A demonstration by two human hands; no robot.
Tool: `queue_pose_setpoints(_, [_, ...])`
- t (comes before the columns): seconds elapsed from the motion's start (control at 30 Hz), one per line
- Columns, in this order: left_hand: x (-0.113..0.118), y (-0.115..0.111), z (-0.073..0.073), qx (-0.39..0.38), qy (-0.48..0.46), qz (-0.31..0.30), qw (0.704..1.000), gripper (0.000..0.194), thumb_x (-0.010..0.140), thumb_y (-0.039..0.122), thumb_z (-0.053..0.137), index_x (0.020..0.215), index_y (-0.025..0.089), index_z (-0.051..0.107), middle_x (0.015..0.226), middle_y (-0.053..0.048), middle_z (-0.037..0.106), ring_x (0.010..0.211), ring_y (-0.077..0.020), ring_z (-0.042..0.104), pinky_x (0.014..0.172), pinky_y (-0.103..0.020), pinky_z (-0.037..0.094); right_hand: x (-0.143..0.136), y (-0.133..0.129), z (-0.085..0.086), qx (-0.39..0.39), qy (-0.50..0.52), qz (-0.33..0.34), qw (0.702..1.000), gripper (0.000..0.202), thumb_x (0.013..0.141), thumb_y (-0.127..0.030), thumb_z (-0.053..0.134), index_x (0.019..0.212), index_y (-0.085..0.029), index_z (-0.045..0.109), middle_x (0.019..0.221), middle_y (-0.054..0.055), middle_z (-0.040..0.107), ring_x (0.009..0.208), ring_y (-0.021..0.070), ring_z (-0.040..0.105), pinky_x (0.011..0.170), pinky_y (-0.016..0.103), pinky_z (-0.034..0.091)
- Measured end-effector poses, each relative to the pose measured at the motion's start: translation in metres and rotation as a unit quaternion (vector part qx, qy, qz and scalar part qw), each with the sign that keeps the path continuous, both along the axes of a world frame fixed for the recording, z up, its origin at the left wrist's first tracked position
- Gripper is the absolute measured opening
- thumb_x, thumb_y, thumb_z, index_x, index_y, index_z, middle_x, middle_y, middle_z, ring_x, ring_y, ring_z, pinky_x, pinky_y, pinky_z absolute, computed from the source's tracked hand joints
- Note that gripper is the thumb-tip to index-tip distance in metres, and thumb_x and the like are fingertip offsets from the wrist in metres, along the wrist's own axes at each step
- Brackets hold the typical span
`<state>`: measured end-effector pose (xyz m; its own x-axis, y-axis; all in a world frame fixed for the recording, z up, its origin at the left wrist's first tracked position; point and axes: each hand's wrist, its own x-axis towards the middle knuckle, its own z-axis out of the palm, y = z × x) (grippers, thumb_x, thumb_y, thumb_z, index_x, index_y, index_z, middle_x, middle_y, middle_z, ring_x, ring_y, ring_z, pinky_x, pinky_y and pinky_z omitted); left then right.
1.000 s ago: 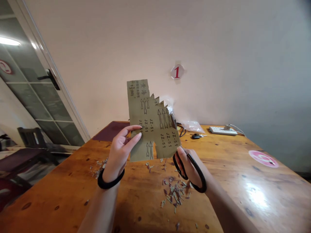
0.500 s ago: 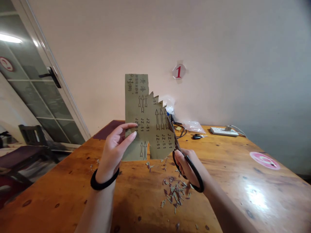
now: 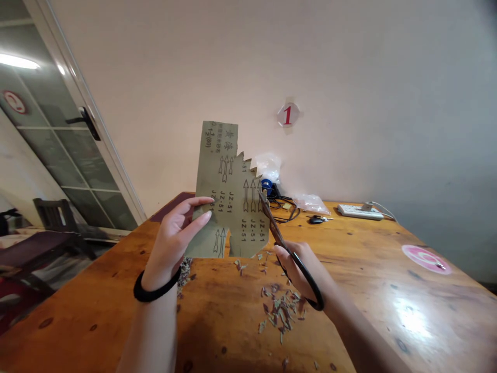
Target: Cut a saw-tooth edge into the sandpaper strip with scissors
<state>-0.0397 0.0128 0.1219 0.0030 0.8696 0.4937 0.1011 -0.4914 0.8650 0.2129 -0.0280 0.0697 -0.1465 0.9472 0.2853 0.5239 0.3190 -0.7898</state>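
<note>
A tan sheet of sandpaper (image 3: 217, 176), its back printed with arrows and "JZ-51", is held upright above the table. My left hand (image 3: 176, 233) pinches its left side between thumb and fingers. The sheet's upper right edge is jagged, and a notch cuts into its bottom edge. My right hand (image 3: 301, 269) is closed round the black handles of a pair of scissors (image 3: 277, 228). The scissor blades point up and left along the sheet's right edge. Below lies a loose pile of small cut scraps (image 3: 283, 311).
More scraps (image 3: 185, 272) lie near my left wrist. At the back are a clear plastic bag (image 3: 312, 203), black cables (image 3: 285, 207), a key (image 3: 319, 219) and a white power strip (image 3: 360, 212). A round pink sticker (image 3: 426, 259) is on the right. A chair (image 3: 54, 228) stands left.
The sheet has tilted and shifted slightly left with my left hand. The scissors now lean more to the left, their blades showing more clearly at the sheet's right edge.
</note>
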Motion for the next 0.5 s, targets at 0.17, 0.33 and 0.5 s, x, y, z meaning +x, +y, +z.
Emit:
queue_pose_setpoints(0.17, [0.006,0.001,-0.002,0.000,-0.005,0.003,1.000,0.026,0.081,0.035,0.075,0.105,0.024,0.073,0.101,-0.002,0.071,0.086,-0.0168,0.062,0.077,-0.027,0.048,-0.005,-0.002,0.000,-0.012,0.026,-0.006,1.000,0.045,0.091,-0.057,0.040,0.061,-0.026,0.030,0.054,-0.005,0.030,0.048,0.0120,0.031,0.044,0.025,0.021])
queue_pose_setpoints(0.33, [0.013,0.004,-0.002,-0.019,-0.040,0.001,0.999,0.024,0.079,0.032,0.077,0.100,0.022,0.071,0.103,-0.002,0.072,0.091,-0.0171,0.065,0.080,-0.026,0.051,-0.004,-0.007,0.001,-0.034,0.064,0.030,0.997,0.056,0.090,-0.078,0.031,0.068,-0.026,0.032,0.056,-0.006,0.034,0.048,0.0120,0.031,0.043,0.025,0.023])
queue_pose_setpoints(0.5, [0.009,0.015,-0.003,-0.123,-0.138,-0.101,0.978,0.031,0.068,0.027,0.083,0.094,0.021,0.067,0.086,0.001,0.073,0.067,-0.0139,0.068,0.060,-0.023,0.055,-0.003,-0.009,0.003,-0.049,0.077,0.046,0.995,0.065,0.083,-0.089,0.032,0.069,-0.026,0.035,0.061,-0.005,0.034,0.052,0.0121,0.029,0.044,0.025,0.024])
